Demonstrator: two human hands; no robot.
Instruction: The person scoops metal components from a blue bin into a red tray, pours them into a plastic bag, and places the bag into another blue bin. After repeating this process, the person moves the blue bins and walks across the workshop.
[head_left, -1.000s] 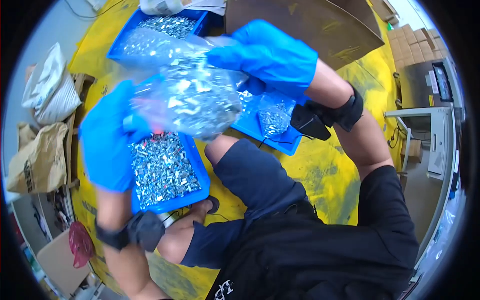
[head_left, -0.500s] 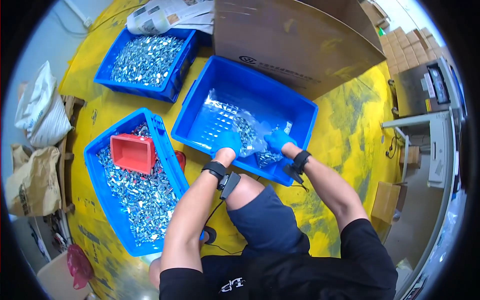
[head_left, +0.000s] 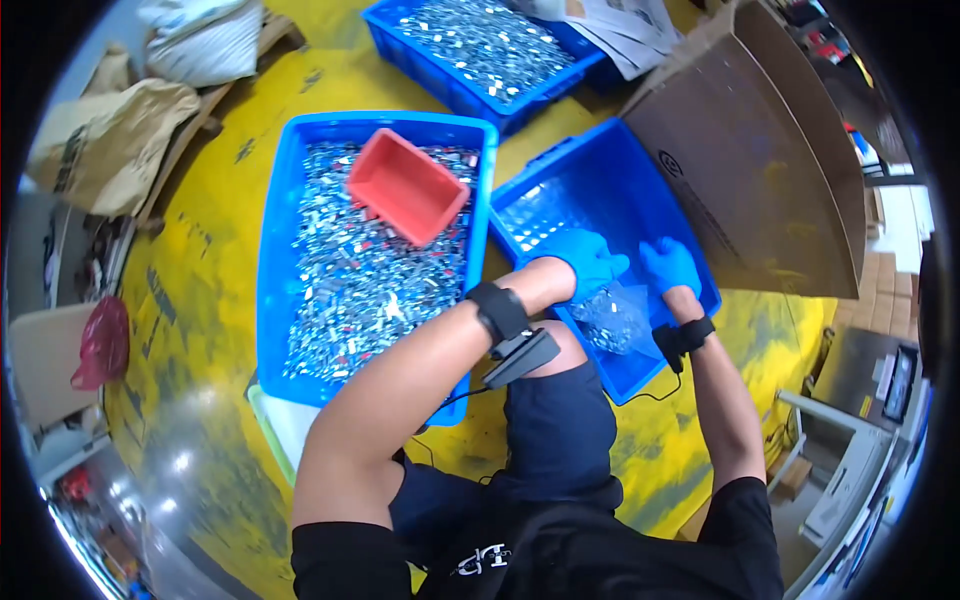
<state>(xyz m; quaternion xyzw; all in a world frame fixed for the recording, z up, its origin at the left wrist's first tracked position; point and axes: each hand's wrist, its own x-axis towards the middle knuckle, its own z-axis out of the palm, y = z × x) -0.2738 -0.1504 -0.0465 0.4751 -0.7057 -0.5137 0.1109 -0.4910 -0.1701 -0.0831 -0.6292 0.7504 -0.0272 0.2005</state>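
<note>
My left hand (head_left: 583,264), in a blue glove, is closed at the upper edge of a clear plastic bag (head_left: 614,320) that holds small shiny metal pieces. The bag rests in the near part of a blue tub (head_left: 625,382). My right hand (head_left: 671,266), gloved alike, is curled closed just right of the left fingertips, above the bag; what its fingers pinch, if anything, is hidden. Clear plastic film (head_left: 548,212) lies in the tub beyond my left hand.
Left of me, a blue bin (head_left: 272,255) full of small metal pieces carries a red tray (head_left: 408,190). Another filled blue bin (head_left: 440,78) stands farther off. An open cardboard box (head_left: 745,160) abuts the tub's right side. Sacks (head_left: 205,45) lie at far left.
The view has swung left, so the bins appear farther right. My hands have come closer together over the bag, and the left hand has moved off the sheet of film.
</note>
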